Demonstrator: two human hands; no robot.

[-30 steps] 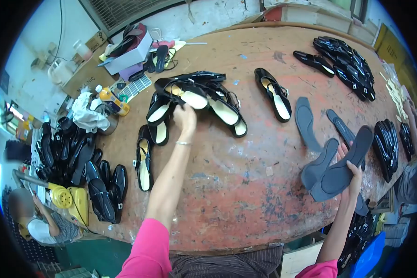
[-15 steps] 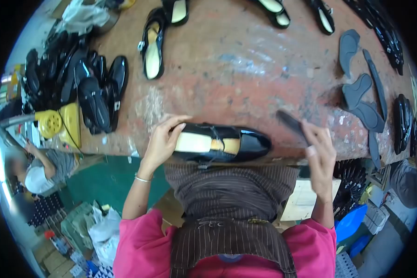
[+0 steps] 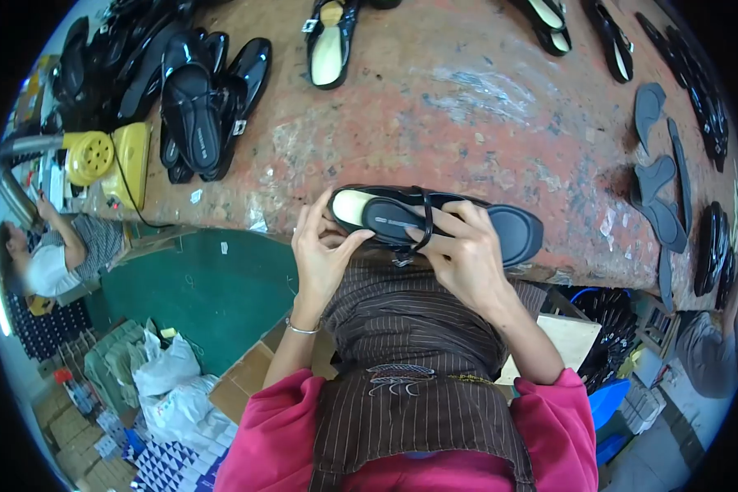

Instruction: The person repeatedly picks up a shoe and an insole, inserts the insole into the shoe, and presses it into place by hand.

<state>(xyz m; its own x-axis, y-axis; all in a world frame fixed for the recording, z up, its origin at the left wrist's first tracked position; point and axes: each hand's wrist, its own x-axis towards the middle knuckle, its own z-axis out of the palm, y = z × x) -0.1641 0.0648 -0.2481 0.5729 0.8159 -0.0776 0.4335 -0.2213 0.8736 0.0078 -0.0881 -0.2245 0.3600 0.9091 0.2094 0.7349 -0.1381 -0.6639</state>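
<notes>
A black patent shoe (image 3: 394, 195) lies on its sole at the table's front edge, heel to the left. My left hand (image 3: 324, 252) grips its heel, with thumb and fingers on the rim beside the cream lining. A dark grey insole (image 3: 512, 234) lies partly in the shoe, its narrow heel end under the strap and its wide front end sticking out over the toe at the right. Closed around the insole by the strap is my right hand (image 3: 465, 254), its fingertips pressing on it.
Black shoes (image 3: 195, 123) are heaped at the left beside a yellow blower (image 3: 127, 168). Another cream-lined shoe (image 3: 328, 49) lies beyond my hands. Loose grey insoles (image 3: 660, 205) and stacked black shoes (image 3: 713, 246) are at the right. A seated person (image 3: 53, 262) is at the far left.
The insole my right hand held apart from the shoe is now partly inside it, under the strap. My right hand has moved left to the shoe. My left hand still holds the heel.
</notes>
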